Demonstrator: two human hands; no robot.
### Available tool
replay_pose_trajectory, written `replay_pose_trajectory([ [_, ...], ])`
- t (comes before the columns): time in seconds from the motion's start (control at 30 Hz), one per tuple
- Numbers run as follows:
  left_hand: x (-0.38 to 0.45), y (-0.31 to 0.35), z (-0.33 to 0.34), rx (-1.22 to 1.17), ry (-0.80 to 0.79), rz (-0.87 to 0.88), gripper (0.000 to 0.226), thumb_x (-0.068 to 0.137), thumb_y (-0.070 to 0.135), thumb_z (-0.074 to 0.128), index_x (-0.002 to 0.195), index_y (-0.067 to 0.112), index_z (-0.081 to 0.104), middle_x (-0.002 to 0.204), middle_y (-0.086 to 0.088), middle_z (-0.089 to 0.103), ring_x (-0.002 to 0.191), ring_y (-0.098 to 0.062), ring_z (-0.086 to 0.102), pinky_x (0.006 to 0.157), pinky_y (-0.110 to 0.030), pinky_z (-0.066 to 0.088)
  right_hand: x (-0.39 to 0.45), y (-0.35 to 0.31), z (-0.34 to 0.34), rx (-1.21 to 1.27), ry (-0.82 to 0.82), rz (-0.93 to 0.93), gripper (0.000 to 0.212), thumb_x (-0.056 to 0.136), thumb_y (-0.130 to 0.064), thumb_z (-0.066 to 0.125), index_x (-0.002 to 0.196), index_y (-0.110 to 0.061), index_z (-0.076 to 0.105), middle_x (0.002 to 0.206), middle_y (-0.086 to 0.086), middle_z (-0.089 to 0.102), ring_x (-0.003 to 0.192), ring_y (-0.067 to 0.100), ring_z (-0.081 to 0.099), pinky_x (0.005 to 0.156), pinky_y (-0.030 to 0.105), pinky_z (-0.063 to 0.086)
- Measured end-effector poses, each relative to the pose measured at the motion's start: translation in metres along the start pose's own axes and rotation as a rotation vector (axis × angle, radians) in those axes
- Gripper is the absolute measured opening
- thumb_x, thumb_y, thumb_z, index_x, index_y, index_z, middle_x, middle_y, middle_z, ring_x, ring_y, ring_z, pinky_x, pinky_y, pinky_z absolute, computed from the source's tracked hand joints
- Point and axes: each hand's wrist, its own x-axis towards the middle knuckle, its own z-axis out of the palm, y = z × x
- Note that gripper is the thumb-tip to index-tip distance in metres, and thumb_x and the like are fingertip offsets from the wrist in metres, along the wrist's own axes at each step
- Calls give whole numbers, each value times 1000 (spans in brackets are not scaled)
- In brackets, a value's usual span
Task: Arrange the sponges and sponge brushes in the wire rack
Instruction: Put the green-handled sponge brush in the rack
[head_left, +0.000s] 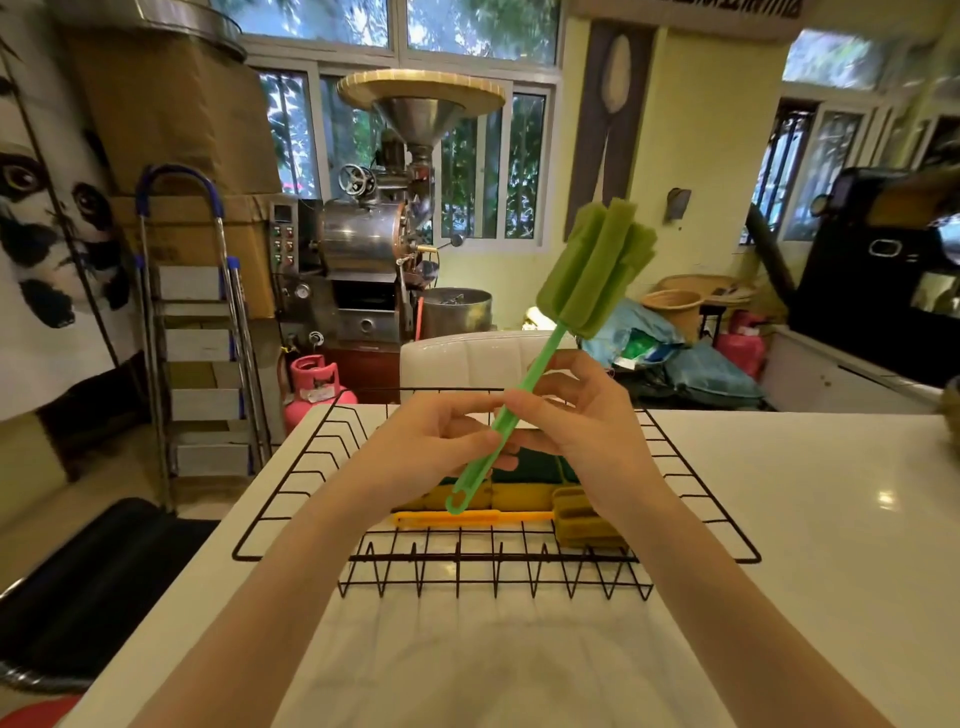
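I hold the green sponge brush (524, 395) up over the wire rack (291, 499). Both my hands are on its thin green handle. My left hand (431, 441) pinches the handle in the middle with its fingers pressed together. My right hand (582, 421) has its grip closed around the handle too, just above my left hand. The brush is tilted, with its fluffy green sponge end high up, pointing away from me and to the right, and its loop end hanging low over the rack.

The black rack sits on the white table (805, 519). Inside the rack, under my hands, lies a yellow sponge brush (519, 517) on its side. Its sponge end is toward the rack's right side. Right behind it in the rack lie yellow and green sponges (524, 491), partly hidden by my hands.
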Motion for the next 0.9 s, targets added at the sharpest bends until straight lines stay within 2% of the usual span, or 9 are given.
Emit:
replay_pose_trajectory([
  [0.17, -3, 8, -7, -9, 69, 44, 35, 82, 16, 56, 115, 29, 53, 106, 3, 69, 93, -9, 66, 79, -26, 55, -1, -12, -2, -251, 7, -233, 28, 74, -13, 70, 98, -22, 58, 85, 3, 68, 81, 15, 68, 72, 29, 57],
  [0.27, -6, 17, -21, -64, 316, 163, 57, 78, 16, 60, 126, 36, 37, 125, 7, 54, 103, -7, 59, 84, -28, 51, 0, -19, -11, -520, 75, -403, 24, 73, -16, 71, 92, -27, 62, 77, -14, 66, 75, 3, 63, 70, 13, 51],
  [0.37, -11, 21, -34, -70, 474, 293, 89, 71, 7, 68, 136, 39, 16, 141, 6, 33, 123, -7, 43, 94, -24, 42, 1, -19, -20, -757, 85, -382, 21, 75, -20, 70, 94, -28, 66, 72, -15, 62, 70, 4, 61, 68, 19, 51],
  [0.47, -16, 21, -38, 363, 530, 437, 106, 63, 15, 78, 136, 44, 7, 148, 14, 13, 136, -3, 14, 108, -21, 19, 4, -13, -27, -985, 37, -321, 23, 78, -24, 67, 101, -28, 67, 74, -13, 59, 67, 2, 53, 63, 19, 44],
  [0.53, -16, 20, -37, 761, 516, 485, 102, 59, 21, 79, 135, 41, 14, 152, 2, 8, 140, -15, 2, 111, -36, 10, 6, -9, -27, -1130, -34, -295, 25, 80, -27, 65, 105, -31, 65, 76, -15, 55, 67, 4, 50, 56, 14, 34],
  [0.6, -15, 17, -32, 1028, 420, 478, 90, 61, 25, 78, 134, 36, 26, 151, -2, 16, 140, -23, 1, 110, -47, 4, 7, -6, -25, -1207, -117, -270, 25, 81, -29, 63, 106, -34, 64, 77, -15, 54, 72, 6, 52, 55, 13, 32],
  [0.7, -12, 8, -26, 1200, 275, 420, 71, 68, 28, 73, 130, 32, 39, 144, 1, 37, 139, -21, 14, 110, -45, -10, 7, -4, -23, -1269, -212, -266, 24, 82, -29, 62, 106, -34, 64, 79, -12, 58, 71, 7, 51, 54, 12, 30],
  [0.8, -10, 4, -27, 1158, 262, 382, 58, 72, 24, 70, 125, 29, 46, 127, 3, 55, 125, -18, 41, 110, -40, -3, 8, -4, -25, -1226, -275, -260, 25, 81, -28, 64, 106, -33, 65, 78, -16, 54, 65, 1, 47, 56, 11, 32],
  [0.9, -10, 0, -31, 1042, 231, 286, 56, 73, 24, 68, 124, 30, 46, 122, 3, 56, 112, -16, 46, 103, -33, 29, 8, -8, -29, -1137, -359, -193, 21, 79, -26, 65, 100, -31, 67, 78, -17, 58, 69, 1, 55, 63, 18, 46],
])
